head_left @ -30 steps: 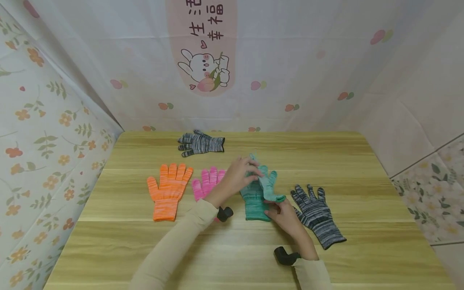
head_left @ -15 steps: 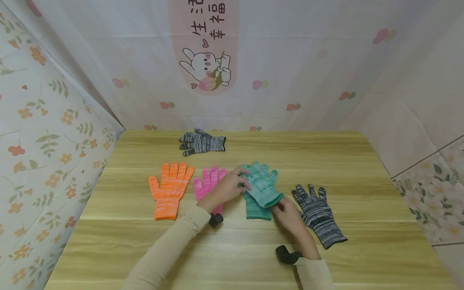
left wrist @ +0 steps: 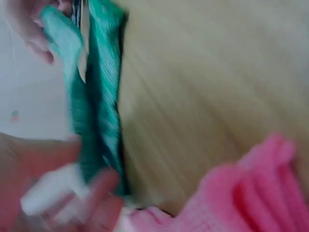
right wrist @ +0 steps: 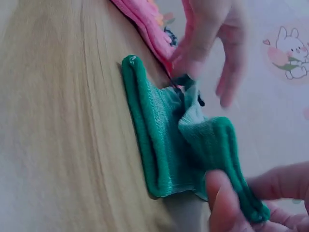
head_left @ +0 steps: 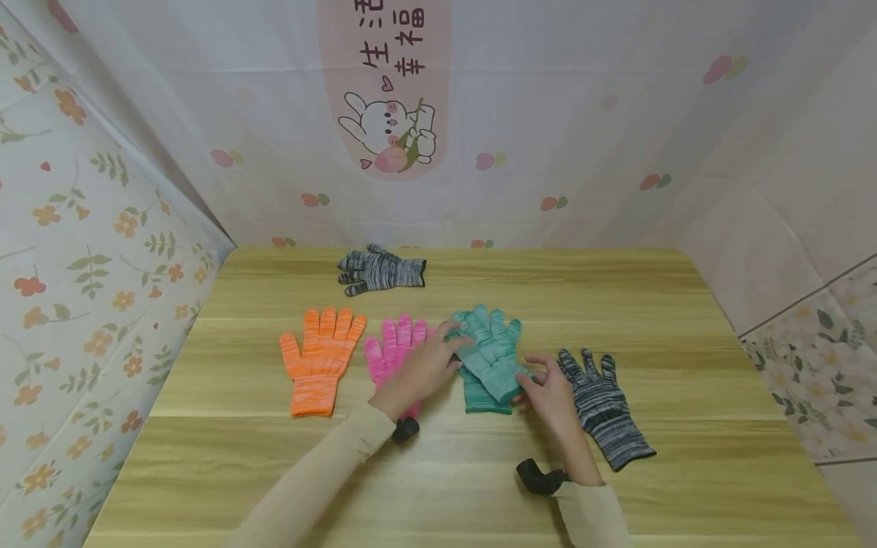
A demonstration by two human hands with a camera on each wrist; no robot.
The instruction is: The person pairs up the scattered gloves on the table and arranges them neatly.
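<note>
Two knitted green gloves lie stacked at the table's middle. The upper green glove (head_left: 495, 358) is tilted across the lower green glove (head_left: 485, 399), whose cuff shows below it. My right hand (head_left: 552, 388) pinches the upper glove's cuff between thumb and fingers, lifting it off the lower cuff (right wrist: 145, 130) in the right wrist view. At the stack's left side, my left hand (head_left: 426, 365) touches the glove edge, thumb and fingers apart; it is blurred in the left wrist view. A pink glove (head_left: 396, 344) lies partly hidden beneath the left hand and wrist.
An orange glove (head_left: 322, 361) lies flat at the left. One grey-black glove (head_left: 384, 271) rests near the table's back edge, another grey-black glove (head_left: 606, 411) right of my right hand. Printed cloth (head_left: 548, 114) hangs behind the wooden table (head_left: 438, 487).
The upper green glove, folded a second ago, now lies flatter over the lower one, its cuff swung left and down. My left hand has moved down and left; the right hand has shifted slightly right.
</note>
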